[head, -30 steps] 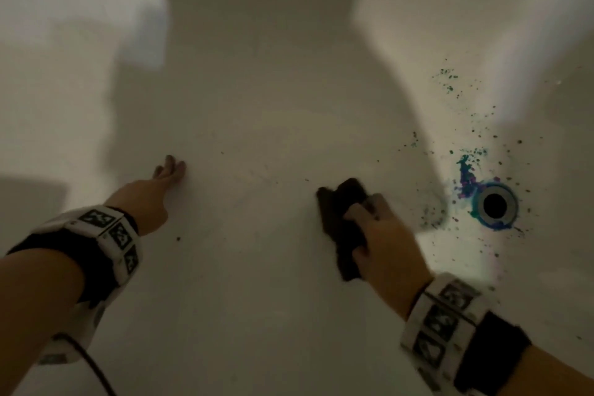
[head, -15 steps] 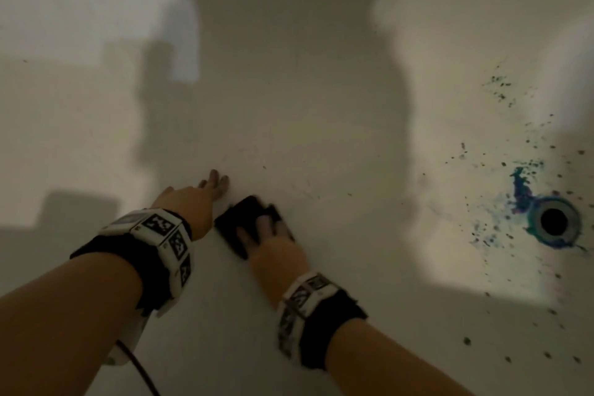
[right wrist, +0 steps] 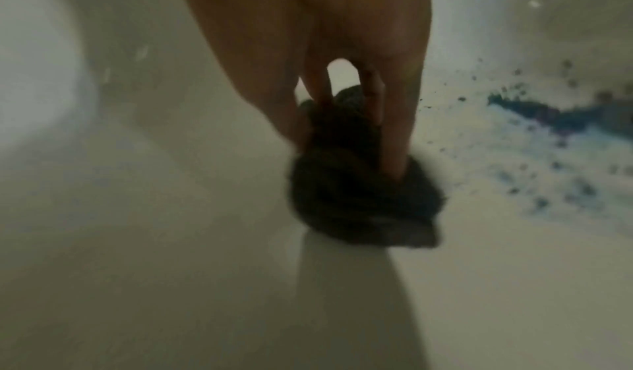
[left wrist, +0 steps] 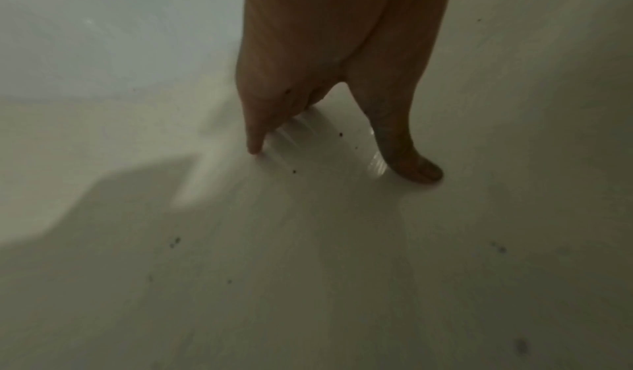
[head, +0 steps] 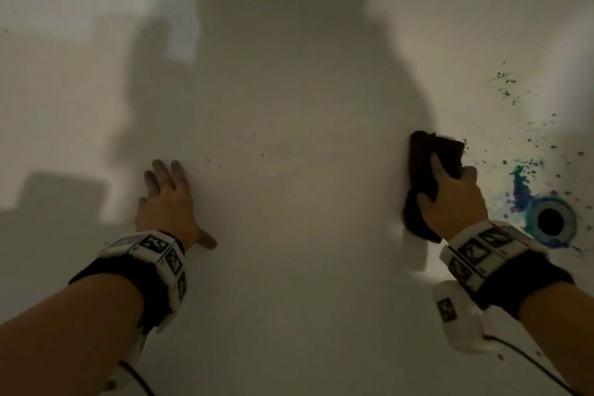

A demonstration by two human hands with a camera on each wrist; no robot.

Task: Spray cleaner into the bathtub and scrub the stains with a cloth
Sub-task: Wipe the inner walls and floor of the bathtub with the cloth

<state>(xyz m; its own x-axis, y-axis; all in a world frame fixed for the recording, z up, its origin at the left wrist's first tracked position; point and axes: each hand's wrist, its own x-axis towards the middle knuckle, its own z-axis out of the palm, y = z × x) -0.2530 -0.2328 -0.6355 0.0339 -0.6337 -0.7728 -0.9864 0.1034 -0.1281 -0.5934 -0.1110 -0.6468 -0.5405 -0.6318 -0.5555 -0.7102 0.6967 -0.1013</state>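
My right hand (head: 450, 190) presses a dark cloth (head: 424, 167) against the white bathtub floor (head: 305, 202), fingers lying over it and the thumb at its left side. In the right wrist view the cloth (right wrist: 359, 194) bunches under the fingers (right wrist: 397, 132). Blue and purple stains (head: 520, 183) spread just right of the cloth, around the drain (head: 551, 221); they show again as blue stains (right wrist: 534, 116). My left hand (head: 167, 199) lies flat on the tub floor at the left, fingers spread and straight, holding nothing; its fingertips (left wrist: 255, 148) touch the surface.
Small dark specks (head: 221, 165) dot the floor between the hands, and teal specks (head: 504, 80) run up the right tub wall (head: 514, 26). The left tub wall (head: 48, 74) rises beside my left hand. No spray bottle is in view.
My right hand has swept the cloth from beside the left hand across the floor to the right, close to the drain stains. The left hand stays planted.
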